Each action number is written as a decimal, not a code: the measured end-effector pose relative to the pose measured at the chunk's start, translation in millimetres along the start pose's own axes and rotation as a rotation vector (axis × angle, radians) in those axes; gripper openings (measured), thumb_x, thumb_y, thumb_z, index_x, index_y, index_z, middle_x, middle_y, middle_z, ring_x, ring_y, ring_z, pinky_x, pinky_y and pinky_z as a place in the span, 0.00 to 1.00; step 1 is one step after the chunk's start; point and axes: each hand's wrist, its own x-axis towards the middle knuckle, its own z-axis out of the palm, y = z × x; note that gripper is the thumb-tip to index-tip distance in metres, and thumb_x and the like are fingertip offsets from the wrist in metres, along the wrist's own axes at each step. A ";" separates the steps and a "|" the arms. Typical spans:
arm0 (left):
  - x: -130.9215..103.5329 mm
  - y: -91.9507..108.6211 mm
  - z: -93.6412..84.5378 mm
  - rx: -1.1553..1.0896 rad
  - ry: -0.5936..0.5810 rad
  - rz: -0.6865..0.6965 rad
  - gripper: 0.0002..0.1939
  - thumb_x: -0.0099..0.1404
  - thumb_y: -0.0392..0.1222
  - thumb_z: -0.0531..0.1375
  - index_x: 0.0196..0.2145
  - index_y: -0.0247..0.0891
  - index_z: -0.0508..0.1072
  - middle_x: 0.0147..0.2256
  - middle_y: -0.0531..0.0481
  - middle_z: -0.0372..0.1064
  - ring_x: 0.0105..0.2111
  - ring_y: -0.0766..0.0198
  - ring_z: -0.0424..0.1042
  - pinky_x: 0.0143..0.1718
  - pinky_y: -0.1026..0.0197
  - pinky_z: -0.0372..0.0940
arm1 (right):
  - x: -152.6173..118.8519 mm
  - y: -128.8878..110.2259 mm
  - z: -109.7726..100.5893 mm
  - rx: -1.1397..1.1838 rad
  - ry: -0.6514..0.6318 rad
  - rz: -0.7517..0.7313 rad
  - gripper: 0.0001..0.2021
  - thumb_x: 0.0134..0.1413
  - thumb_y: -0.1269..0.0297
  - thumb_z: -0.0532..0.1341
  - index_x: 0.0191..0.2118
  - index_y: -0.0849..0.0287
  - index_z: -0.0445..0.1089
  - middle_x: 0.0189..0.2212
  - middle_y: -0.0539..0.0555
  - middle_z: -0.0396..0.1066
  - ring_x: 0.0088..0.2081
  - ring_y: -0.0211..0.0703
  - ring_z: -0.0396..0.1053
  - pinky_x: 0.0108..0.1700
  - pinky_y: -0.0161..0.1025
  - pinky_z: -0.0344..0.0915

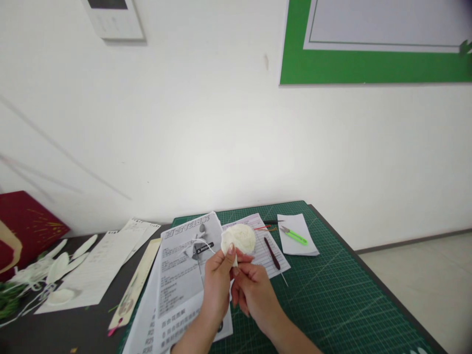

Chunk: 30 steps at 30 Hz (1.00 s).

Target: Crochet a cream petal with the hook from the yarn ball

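Observation:
My left hand (220,270) is closed around a small white crocheted piece (224,241), thumb on top. My right hand (252,285) is pinched against the lower end of that piece, its fingertips touching the left ones. Fingers hide most of the work there. Just behind the hands sits a ball of cream-white yarn (244,238), with a loose strand (206,243) looping out to the left over the printed sheet. A hook with a dark handle (272,253) rests on a paper to the right of the hands.
Green-handled thread snips (295,236) lie on white paper (308,246) upon a green cutting mat (332,295). A printed pattern sheet (177,275) lies under my hands. Further left are a ruler-like strip (136,282), handwritten sheets (98,273), white petal-shaped pieces (58,268) and a red board (29,231).

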 end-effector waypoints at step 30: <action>-6.4 -3.2 6.0 0.053 -0.419 -0.282 0.23 0.48 0.60 0.66 0.22 0.34 0.70 0.14 0.52 0.69 0.14 0.64 0.71 0.13 0.65 0.66 | 2.5 -39.5 -67.3 0.074 0.448 -0.394 0.19 0.49 0.48 0.63 0.36 0.61 0.77 0.28 0.54 0.75 0.27 0.40 0.70 0.30 0.37 0.69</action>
